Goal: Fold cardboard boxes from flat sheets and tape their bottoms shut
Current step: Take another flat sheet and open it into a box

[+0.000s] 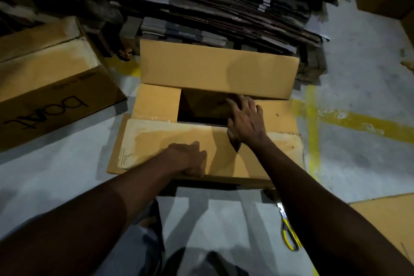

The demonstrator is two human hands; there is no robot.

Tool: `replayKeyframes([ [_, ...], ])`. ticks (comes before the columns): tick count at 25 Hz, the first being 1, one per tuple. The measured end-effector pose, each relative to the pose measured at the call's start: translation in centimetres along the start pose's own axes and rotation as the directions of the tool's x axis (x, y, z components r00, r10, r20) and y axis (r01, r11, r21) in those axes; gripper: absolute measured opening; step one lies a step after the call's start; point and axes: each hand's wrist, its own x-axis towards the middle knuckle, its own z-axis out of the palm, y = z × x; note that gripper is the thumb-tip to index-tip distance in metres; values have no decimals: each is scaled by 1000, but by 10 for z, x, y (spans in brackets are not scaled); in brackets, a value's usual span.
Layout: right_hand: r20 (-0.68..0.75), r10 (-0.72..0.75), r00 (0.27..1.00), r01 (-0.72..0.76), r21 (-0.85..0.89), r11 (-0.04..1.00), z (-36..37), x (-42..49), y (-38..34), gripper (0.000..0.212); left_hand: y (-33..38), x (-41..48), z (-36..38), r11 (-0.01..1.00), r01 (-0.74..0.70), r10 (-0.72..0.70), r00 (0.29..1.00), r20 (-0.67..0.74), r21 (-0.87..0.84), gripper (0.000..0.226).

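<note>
Left hand (190,159) curled over edge of near flap (156,141) of box (156,103); right hand (244,119) flat, fingers spread, pressing right inner flap (277,114). Box on floor, far flap (212,67) not yet folded, centre gap open. Risk: near flap springs up if grip eases; inner flap sinks inward under press. Matte brown corrugated board, rectangular, scuffed pale patches.

The cardboard box (219,69) at centre is plain yellowish tan, its inside dark brown. At nine o'clock a second box (44,78) is the same tan with black lettering (it reads "boat"). The floor (358,51) is pale grey, with worn yellow stripes at three o'clock. The scissors (289,235) at five o'clock have yellow-and-black handles.
</note>
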Motion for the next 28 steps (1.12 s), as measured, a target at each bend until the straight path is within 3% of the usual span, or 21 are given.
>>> replayKeyframes([
  [5, -27, 24, 999, -25, -55, 998, -32, 121, 7, 70, -6, 3, -23, 998, -1, -4, 998, -69, -68, 62],
  [10, 87, 35, 996, -26, -101, 995, -30, 171, 15, 74, 10, -1, -37, 996, 27, -28, 1000, -10, -82, 62],
  [12, -19, 59, 998, -61, -109, 992, -38, 174, 16, 65, 10, 0, -40, 996, 23, -24, 1000, -11, -81, 62],
  [15, -307, 111, 945, -116, 1, 993, -57, 158, 5, 44, 12, 0, -43, 997, 21, -22, 1000, -13, -68, 57],
  [18, -338, 103, 936, -72, 104, 992, -45, 99, -12, 38, 18, 5, -38, 999, 16, -17, 1000, -13, -30, 52],
  [20, -273, -16, 962, 32, 55, 998, -9, 46, -16, 36, 23, 6, -37, 1000, 22, -22, 998, -56, -6, 46],
  [22, -45, -93, 995, 93, -2, 996, 35, -3, -9, 47, 29, 3, -41, 999, 21, -17, 993, -118, 29, 40],
  [24, 100, -62, 993, 64, -19, 998, 71, -36, 7, 58, 36, 3, -43, 999, 3, 7, 981, -193, 50, 36],
  [28, 127, 51, 991, -53, 15, 998, 80, -62, 34, 61, 56, 14, -36, 997, -8, 20, 986, -163, 74, 48],
])
